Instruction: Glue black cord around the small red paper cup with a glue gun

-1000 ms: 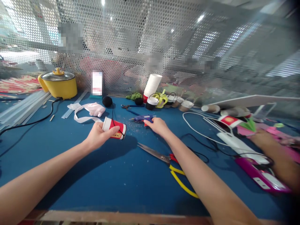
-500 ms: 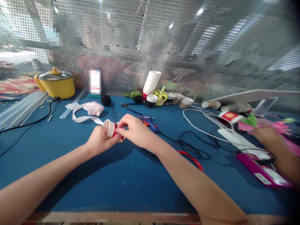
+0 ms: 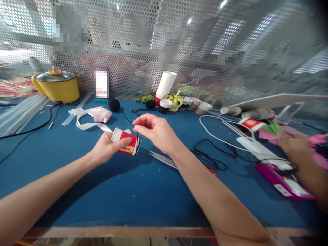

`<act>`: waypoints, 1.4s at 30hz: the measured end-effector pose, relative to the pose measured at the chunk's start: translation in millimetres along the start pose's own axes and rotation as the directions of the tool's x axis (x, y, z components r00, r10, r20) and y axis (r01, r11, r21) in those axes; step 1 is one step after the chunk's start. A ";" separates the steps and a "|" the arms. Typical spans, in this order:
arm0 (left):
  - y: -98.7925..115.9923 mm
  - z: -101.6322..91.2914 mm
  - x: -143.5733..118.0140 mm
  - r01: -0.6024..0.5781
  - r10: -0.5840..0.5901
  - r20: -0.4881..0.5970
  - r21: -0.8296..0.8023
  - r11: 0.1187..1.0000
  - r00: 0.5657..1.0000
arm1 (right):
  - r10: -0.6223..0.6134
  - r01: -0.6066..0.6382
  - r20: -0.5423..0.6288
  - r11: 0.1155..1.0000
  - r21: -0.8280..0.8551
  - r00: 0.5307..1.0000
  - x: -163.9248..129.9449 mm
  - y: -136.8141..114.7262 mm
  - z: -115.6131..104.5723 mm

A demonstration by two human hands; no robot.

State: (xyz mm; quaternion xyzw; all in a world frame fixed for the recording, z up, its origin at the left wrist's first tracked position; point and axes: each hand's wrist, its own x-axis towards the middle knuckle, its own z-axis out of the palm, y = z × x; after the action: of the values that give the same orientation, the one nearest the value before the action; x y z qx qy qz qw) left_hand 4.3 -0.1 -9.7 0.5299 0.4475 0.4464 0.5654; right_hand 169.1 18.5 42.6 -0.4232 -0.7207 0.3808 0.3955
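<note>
My left hand (image 3: 106, 147) is closed around a red and white paper cup (image 3: 125, 140), thumb across its red label. The cup lies sideways, its base toward the right, where black yarn (image 3: 137, 141) is wound near the bottom edge. Just above, my right hand (image 3: 156, 131) pinches the yarn between thumb and fingertips. From there the strand runs back to a black yarn ball (image 3: 114, 105). A white ribbon (image 3: 89, 124) trails from near the cup to a pale pink bundle (image 3: 101, 114). Scissors (image 3: 164, 159) lie partly under my right forearm.
A yellow electric pot (image 3: 56, 87) and a propped phone (image 3: 101, 83) stand at the back left. Stacked paper cups (image 3: 166, 85) and several small yarn-wrapped cups line the mesh. At right are cables, a purple power strip (image 3: 282, 182) and another person's hand (image 3: 294, 150).
My right hand has lifted away from the cup, drawing the yarn up. The cup has turned so its red label and base show. The scissors have come into view.
</note>
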 end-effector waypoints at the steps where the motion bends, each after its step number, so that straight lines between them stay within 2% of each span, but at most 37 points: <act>1: 0.2 0.2 -0.6 0.001 -0.001 -0.003 -0.006 1.000 1.000 | 0.006 -0.006 -0.009 1.000 0.003 1.000 0.6 1.8 -0.7; 12: 5.6 1.3 -4.9 -0.044 0.040 -0.054 -0.070 0.997 0.998 | 0.004 -0.005 -0.058 1.000 -0.006 0.998 3.8 12.8 -4.9; 24: -0.7 -0.6 -3.1 -0.042 0.038 -0.038 -0.117 0.992 0.999 | -0.017 0.013 -0.089 0.999 -0.050 0.996 0.8 4.8 -6.6; 36: -0.8 0.0 -3.4 -0.054 0.048 -0.064 -0.090 0.994 0.997 | 0.011 -0.019 -0.074 0.993 -0.114 0.997 3.6 11.6 -4.5; 42: -0.3 -0.7 -4.4 -0.071 0.067 -0.059 -0.076 0.995 0.996 | -0.016 0.003 -0.103 0.992 -0.125 0.995 0.9 5.6 -5.8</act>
State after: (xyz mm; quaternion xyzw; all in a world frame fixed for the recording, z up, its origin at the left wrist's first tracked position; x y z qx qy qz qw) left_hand 2.7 -4.3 -9.9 0.5099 0.4269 0.4974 0.5570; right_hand 175.7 22.6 40.2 -0.4630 -0.7235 0.3107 0.4070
